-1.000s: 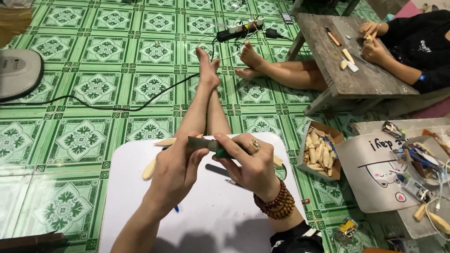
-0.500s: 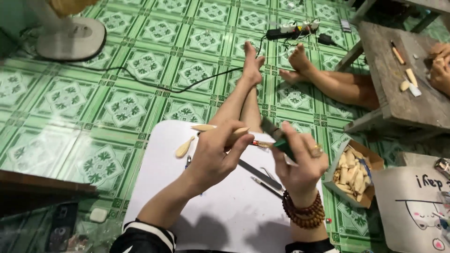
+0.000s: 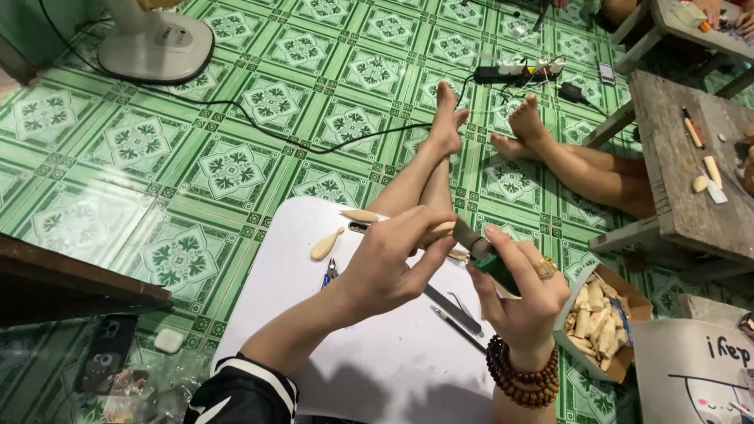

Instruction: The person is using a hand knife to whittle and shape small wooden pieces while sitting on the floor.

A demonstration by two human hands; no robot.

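Left hand (image 3: pixel 389 267) grips a pale wooden piece (image 3: pixel 440 230) over the white surface (image 3: pixel 377 369). Right hand (image 3: pixel 522 294) holds a green-handled tool (image 3: pixel 491 263) against it — beaded bracelets at the wrist. Cardboard box (image 3: pixel 601 318) of wooden blanks just right; green tiled floor (image 3: pixel 228 169) around.

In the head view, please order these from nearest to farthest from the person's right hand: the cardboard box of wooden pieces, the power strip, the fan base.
From the right hand:
1. Cardboard box of wooden pieces, just to its right on the floor.
2. Power strip, far ahead, beyond the feet.
3. Fan base, farthest, at the upper left corner.
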